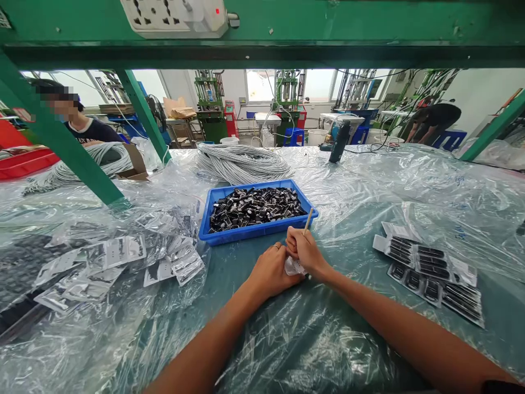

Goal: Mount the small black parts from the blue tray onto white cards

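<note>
My right hand is closed round a thin wooden stick, whose upper end points up out of the fist. Right beside it, my left hand lies low over the table with its fingers curled against a small clear plastic piece. That piece sits between the two hands and is partly covered, so its exact kind does not show. Just beyond the hands stands a blue tray heaped with small black and metallic parts.
Flat plastic packets lie at left, stacked packs of black items at right. Clear sheeting covers the green table. Coiled grey cable and a black upright tool stand behind. A green beam crosses overhead; two people are farther off.
</note>
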Action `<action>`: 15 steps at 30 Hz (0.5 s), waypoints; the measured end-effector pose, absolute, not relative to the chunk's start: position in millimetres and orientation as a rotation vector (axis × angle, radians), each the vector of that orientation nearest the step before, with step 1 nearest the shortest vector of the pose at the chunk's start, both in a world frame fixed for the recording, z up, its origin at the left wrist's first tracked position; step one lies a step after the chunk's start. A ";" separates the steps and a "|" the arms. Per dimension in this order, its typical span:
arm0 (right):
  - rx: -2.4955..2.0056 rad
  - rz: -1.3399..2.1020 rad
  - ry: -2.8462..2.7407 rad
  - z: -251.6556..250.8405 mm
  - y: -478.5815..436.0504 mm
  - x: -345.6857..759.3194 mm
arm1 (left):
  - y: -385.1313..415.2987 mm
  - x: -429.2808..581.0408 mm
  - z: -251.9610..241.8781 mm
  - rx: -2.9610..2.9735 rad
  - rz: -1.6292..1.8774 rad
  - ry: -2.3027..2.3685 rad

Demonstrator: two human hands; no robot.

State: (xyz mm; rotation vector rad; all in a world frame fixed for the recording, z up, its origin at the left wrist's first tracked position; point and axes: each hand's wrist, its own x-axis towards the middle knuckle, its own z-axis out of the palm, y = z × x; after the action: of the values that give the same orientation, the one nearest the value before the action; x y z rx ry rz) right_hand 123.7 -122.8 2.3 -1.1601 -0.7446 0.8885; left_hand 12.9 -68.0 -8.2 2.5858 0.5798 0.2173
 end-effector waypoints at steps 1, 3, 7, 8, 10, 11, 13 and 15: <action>-1.156 0.967 -0.765 4.6 -126.9 124.3 | -69.6 13.0 -7.5 2.585 0.212 0.597; -1.160 1.137 -0.832 9.4 -135.2 126.9 | -72.1 13.0 -6.5 2.584 0.203 0.608; -1.074 1.184 -0.811 15.0 -141.5 136.1 | -69.4 10.0 -3.7 2.622 0.191 0.590; -1.021 1.114 -0.757 14.9 -140.2 138.1 | -67.1 8.7 -2.4 2.633 0.175 0.584; -0.918 0.970 -0.669 12.9 -134.9 139.9 | -61.8 6.1 0.0 2.630 0.125 0.569; -0.881 0.922 -0.645 11.2 -131.7 139.6 | -59.4 5.3 0.8 2.615 0.105 0.564; -0.847 0.890 -0.632 7.0 -125.3 136.8 | -56.1 5.0 0.3 2.584 0.091 0.569; -0.856 0.889 -0.631 3.0 -120.2 132.6 | -55.2 6.5 -2.3 2.565 0.118 0.585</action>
State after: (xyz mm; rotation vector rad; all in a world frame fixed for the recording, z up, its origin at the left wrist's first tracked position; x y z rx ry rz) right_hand 132.6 -120.2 3.0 -0.8556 -0.6307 0.8891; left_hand 6.5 -55.2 -2.3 2.5655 0.5846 0.1181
